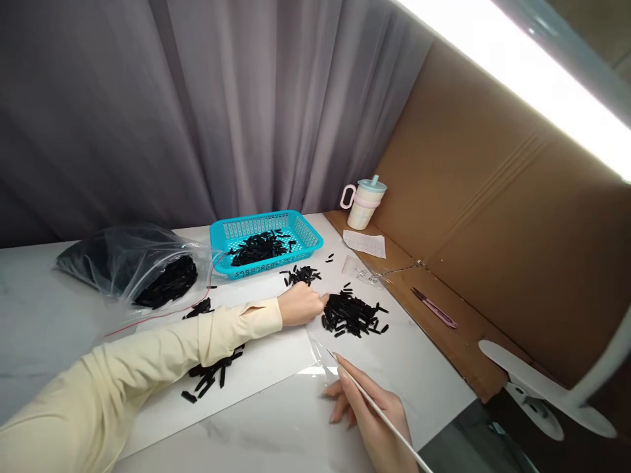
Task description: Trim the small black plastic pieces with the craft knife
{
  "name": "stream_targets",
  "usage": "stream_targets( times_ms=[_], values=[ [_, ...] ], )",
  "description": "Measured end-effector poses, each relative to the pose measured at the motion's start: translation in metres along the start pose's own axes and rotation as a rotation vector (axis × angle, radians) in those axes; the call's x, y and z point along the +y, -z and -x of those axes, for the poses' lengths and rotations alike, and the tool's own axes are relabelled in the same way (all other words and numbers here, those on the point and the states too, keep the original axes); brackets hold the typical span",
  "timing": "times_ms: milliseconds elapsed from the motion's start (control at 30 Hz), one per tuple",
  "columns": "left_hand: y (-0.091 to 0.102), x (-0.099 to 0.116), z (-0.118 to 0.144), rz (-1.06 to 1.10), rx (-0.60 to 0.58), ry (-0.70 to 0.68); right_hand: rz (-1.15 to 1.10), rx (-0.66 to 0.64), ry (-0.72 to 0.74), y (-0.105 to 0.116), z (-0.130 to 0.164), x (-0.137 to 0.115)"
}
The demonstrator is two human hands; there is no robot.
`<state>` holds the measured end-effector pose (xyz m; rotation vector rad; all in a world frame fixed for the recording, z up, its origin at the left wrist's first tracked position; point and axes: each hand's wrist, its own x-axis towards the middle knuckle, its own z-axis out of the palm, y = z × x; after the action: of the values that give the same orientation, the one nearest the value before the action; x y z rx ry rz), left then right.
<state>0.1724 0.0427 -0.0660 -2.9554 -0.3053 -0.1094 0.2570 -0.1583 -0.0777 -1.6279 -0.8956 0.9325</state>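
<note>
My left hand (302, 304), in a cream sleeve (172, 351), reaches across to the left edge of a pile of small black strips (352, 313). Its fingers are curled closed with one fingertip touching the pile; what they pinch, if anything, is hidden. In my right hand (377, 410), lower right, I hold a thin white stick with a fine pointed tip (382, 415) like a pen. The tip points up and left, apart from the pile. A smaller group of black strips (302, 274) lies just behind my left hand, and more strips (211, 374) lie below my left forearm.
A blue basket (261, 271) holds black strips. Left of it lies an open clear bag (123, 263) of strips, with a red thread (158, 316) nearby. To the right are a lidded cup (362, 210), a paper slip (365, 244), pink-handled thread snips (434, 309) and a cardboard wall (513, 184).
</note>
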Motion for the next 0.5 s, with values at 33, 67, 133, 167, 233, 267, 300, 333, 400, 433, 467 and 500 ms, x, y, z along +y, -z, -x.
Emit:
stream_targets(
  times_ms=[33,67,133,167,233,267,300,333,400,433,467,500],
  values=[
    [0.000,0.000,0.003,0.003,-0.005,0.015,-0.013,-0.005,-0.007,0.001,-0.002,0.000],
    [0.000,-0.001,0.005,0.008,-0.010,0.028,-0.020,-0.013,-0.019,0.001,-0.003,0.001],
    [-0.002,-0.002,0.006,0.024,-0.019,0.046,-0.012,-0.048,-0.040,0.003,-0.005,0.001],
    [-0.003,-0.002,0.006,0.036,-0.021,0.053,-0.004,-0.060,-0.044,0.003,-0.006,0.001],
    [-0.003,-0.003,0.003,0.065,-0.019,0.071,0.001,-0.066,-0.048,0.003,-0.007,0.004],
    [-0.002,-0.004,0.003,0.082,-0.014,0.086,-0.003,-0.061,-0.050,0.003,-0.007,0.006],
    [0.000,-0.005,0.003,0.102,-0.005,0.105,-0.009,-0.054,-0.054,0.003,-0.008,0.008],
    [0.004,-0.006,0.004,0.124,0.007,0.128,-0.012,-0.047,-0.058,0.003,-0.008,0.010],
    [0.013,-0.009,0.010,0.176,0.035,0.177,-0.001,-0.055,-0.060,0.002,-0.010,0.014],
    [0.018,-0.011,0.015,0.203,0.048,0.197,0.010,-0.061,-0.056,0.003,-0.011,0.016],
    [0.022,-0.012,0.019,0.230,0.056,0.211,0.022,-0.064,-0.051,0.003,-0.012,0.017],
    [0.026,-0.013,0.023,0.250,0.060,0.226,0.033,-0.063,-0.047,0.003,-0.012,0.018]
  ],
)
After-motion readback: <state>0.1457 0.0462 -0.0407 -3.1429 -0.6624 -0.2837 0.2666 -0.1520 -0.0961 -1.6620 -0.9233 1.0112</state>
